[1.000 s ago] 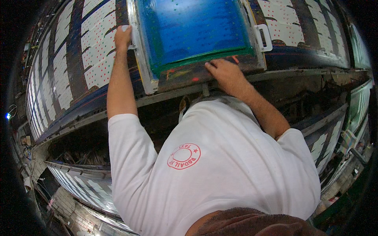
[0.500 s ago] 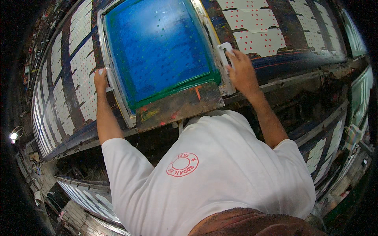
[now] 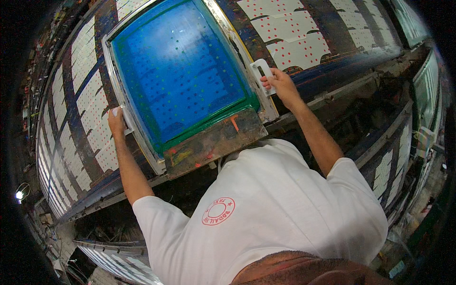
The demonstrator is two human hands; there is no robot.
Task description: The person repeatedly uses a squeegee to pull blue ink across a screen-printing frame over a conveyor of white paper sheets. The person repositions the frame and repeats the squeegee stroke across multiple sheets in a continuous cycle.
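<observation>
A screen-printing frame [image 3: 236, 43] lies in front of me, its blue mesh [image 3: 175, 71] bordered in green and patterned with small dots. White handles stick out on both sides. My left hand [image 3: 117, 124] is closed round the left handle [image 3: 127, 122], most of which its fingers hide. On the other side my right hand [image 3: 283, 89] wraps its fingers round the lower part of the right handle [image 3: 259, 69], whose upper loop stays visible. A dark, paint-stained board [image 3: 213, 145] with an orange mark spans the frame's near end, against my white shirt.
Pale sheets with red dots [image 3: 297, 47] lie in rows on the long dark table to the right, and more dotted sheets [image 3: 97, 114] line its left. The table's near edge [image 3: 327, 90] runs past my arms. Further tables with sheets stand behind me on both sides.
The view has turned slightly, so the frame and table appear tilted and lower on the left. My right hand's fingers now show curled over the handle; both hands remain at the handles.
</observation>
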